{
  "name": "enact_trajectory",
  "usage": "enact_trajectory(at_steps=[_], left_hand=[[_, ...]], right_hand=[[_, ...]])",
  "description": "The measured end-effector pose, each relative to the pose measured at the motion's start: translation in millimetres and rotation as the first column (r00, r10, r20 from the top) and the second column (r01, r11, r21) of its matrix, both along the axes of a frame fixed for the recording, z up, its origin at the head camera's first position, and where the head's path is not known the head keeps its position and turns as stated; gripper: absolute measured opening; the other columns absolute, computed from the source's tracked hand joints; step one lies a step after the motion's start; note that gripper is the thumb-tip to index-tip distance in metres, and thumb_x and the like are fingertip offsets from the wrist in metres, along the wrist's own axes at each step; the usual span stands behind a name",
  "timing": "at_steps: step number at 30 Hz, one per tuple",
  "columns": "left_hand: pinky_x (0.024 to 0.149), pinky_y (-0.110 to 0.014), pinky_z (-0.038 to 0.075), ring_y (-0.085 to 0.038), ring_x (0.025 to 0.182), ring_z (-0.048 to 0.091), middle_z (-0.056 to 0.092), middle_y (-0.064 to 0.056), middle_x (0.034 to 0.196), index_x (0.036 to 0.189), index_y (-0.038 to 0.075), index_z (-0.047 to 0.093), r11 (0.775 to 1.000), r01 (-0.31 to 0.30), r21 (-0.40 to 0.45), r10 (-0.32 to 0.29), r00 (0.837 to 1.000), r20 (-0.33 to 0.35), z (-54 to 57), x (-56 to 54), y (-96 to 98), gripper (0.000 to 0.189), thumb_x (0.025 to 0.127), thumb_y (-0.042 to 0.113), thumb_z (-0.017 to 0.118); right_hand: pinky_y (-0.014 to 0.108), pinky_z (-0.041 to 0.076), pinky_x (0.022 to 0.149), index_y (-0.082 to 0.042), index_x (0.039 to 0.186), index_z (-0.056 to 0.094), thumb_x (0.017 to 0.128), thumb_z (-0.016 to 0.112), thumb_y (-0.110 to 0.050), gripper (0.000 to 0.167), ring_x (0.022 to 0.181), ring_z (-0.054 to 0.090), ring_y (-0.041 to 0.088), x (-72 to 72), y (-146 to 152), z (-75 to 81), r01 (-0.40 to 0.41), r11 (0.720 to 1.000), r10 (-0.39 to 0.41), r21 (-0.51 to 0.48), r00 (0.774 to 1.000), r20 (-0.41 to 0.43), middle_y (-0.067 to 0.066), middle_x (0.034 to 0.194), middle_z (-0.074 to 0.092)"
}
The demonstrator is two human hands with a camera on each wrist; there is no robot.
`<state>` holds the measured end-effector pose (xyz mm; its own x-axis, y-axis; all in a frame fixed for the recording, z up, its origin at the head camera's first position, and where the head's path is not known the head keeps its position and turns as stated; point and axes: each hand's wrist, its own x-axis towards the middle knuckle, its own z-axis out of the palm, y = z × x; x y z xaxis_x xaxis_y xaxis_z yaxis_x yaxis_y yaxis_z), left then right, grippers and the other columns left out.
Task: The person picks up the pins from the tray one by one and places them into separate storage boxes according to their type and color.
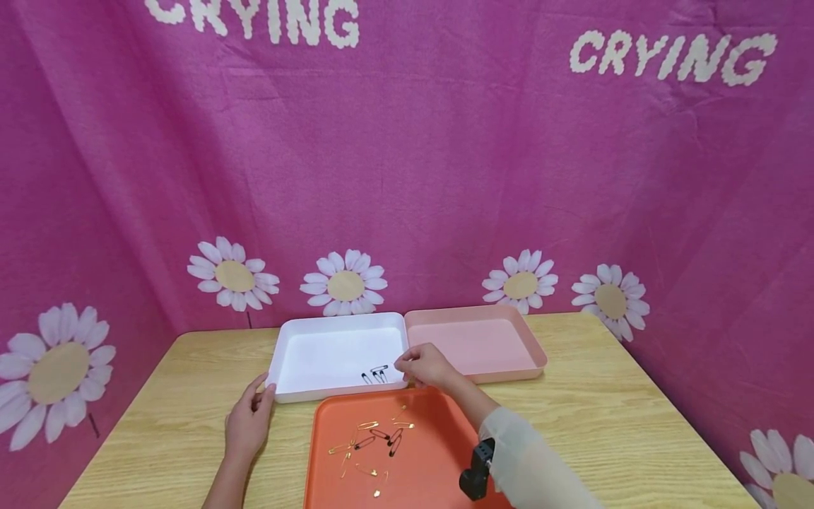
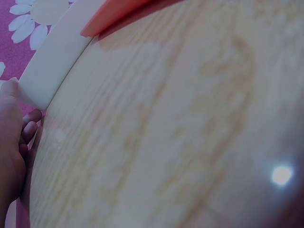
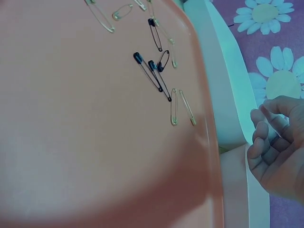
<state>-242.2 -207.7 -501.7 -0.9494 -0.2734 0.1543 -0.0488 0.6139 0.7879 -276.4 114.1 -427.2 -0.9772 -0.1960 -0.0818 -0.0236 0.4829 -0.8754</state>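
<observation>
My left hand (image 1: 246, 424) is at the front left corner of a white tray (image 1: 299, 390), thumb against its wall and fingers along its side. In the left wrist view, the other fingers (image 2: 30, 130) curl below the thumb. Over the white tray's front right corner is my right hand (image 1: 425, 364), fingertips drawn together beside several black safety pins (image 1: 379, 369) lying inside. The right wrist view shows its fingers (image 3: 259, 145) curled; I cannot tell whether a pin is between the fingertips. An orange tray (image 1: 432, 452) in front holds gold safety pins (image 1: 367, 425) and black ones (image 1: 395, 442).
A pink tray (image 1: 473, 346) stands against the white tray's right side. All the trays rest on a wooden table (image 1: 610, 424). Behind it hangs a magenta cloth (image 1: 420, 162) with daisies and lettering. A black device (image 1: 477, 472) is strapped to the right wrist.
</observation>
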Motion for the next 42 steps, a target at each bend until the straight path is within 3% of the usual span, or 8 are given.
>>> enact_trajectory(at_steps=[13,19,23,30,35,39,42], left_hand=[[0.084,-0.043,0.037,-0.027,0.095,0.05,0.06,-0.018,0.109,0.14,0.014,0.042,1.0,0.008,0.008,-0.008,1.0,0.021,1.6,1.3,0.8,0.054,0.098,0.047,0.037],[0.083,-0.04,0.037,-0.026,0.094,0.05,0.061,-0.017,0.108,0.14,0.014,0.042,1.0,0.002,0.015,-0.002,1.0,0.024,0.5,0.9,0.1,0.055,0.098,0.048,0.037],[0.082,-0.039,0.036,-0.025,0.094,0.049,0.06,-0.016,0.109,0.141,0.015,0.041,1.0,0.002,0.014,-0.003,0.999,0.036,-0.6,0.3,-0.8,0.057,0.097,0.05,0.036],[0.08,-0.038,0.036,-0.025,0.092,0.05,0.061,-0.015,0.106,0.14,0.014,0.042,1.0,0.001,0.001,-0.001,1.0,0.022,0.8,0.9,-1.1,0.054,0.098,0.047,0.037],[0.081,-0.038,0.036,-0.025,0.093,0.049,0.06,-0.016,0.107,0.141,0.014,0.041,1.0,0.005,0.003,-0.005,1.0,0.029,1.1,0.7,-0.9,0.055,0.098,0.048,0.036],[0.083,-0.04,0.035,-0.026,0.095,0.049,0.06,-0.016,0.109,0.141,0.014,0.04,1.0,0.01,0.008,-0.01,0.999,0.038,1.0,0.4,-0.6,0.056,0.098,0.05,0.034],[0.084,-0.041,0.036,-0.026,0.095,0.05,0.06,-0.017,0.11,0.141,0.014,0.041,1.0,0.007,0.009,-0.007,0.999,0.031,1.9,0.4,0.1,0.056,0.098,0.049,0.035]], right_hand=[[0.019,0.038,0.045,0.002,0.094,0.068,0.088,0.062,-0.013,0.017,0.046,0.043,0.009,14.6,12.8,-1.3,-0.082,0.997,0.082,0.007,0.997,0.013,0.011,0.067,0.06],[0.02,0.038,0.046,0.003,0.096,0.068,0.088,0.063,-0.013,0.019,0.05,0.044,0.009,24.2,17.1,-4.7,-0.15,0.988,0.15,0.036,0.989,0.01,0.0,0.063,0.055],[0.019,0.038,0.045,0.003,0.095,0.067,0.087,0.063,-0.012,0.017,0.049,0.043,0.009,32.0,18.6,-10.3,-0.209,0.976,0.209,0.064,0.978,0.013,-0.002,0.061,0.053],[0.021,0.037,0.043,-0.004,0.088,0.068,0.086,0.065,-0.013,0.01,0.046,0.044,0.009,48.2,19.4,-15.4,-0.281,0.948,0.283,0.148,0.959,0.005,0.009,0.065,0.062],[0.019,0.037,0.043,-0.005,0.083,0.069,0.085,0.066,-0.011,0.006,0.047,0.045,0.006,54.3,18.5,-20.3,-0.313,0.931,0.321,0.189,0.947,-0.009,0.003,0.062,0.06],[0.018,0.039,0.049,-0.005,0.08,0.069,0.082,0.066,-0.007,0.004,0.053,0.047,0.002,56.4,18.1,-25.7,-0.366,0.895,0.392,0.256,0.918,-0.057,-0.005,0.063,0.06],[0.017,0.041,0.056,-0.006,0.079,0.069,0.082,0.066,-0.008,0.005,0.059,0.047,-0.001,57.7,17.3,-27.2,-0.409,0.848,0.474,0.337,0.87,-0.137,-0.009,0.067,0.06]])
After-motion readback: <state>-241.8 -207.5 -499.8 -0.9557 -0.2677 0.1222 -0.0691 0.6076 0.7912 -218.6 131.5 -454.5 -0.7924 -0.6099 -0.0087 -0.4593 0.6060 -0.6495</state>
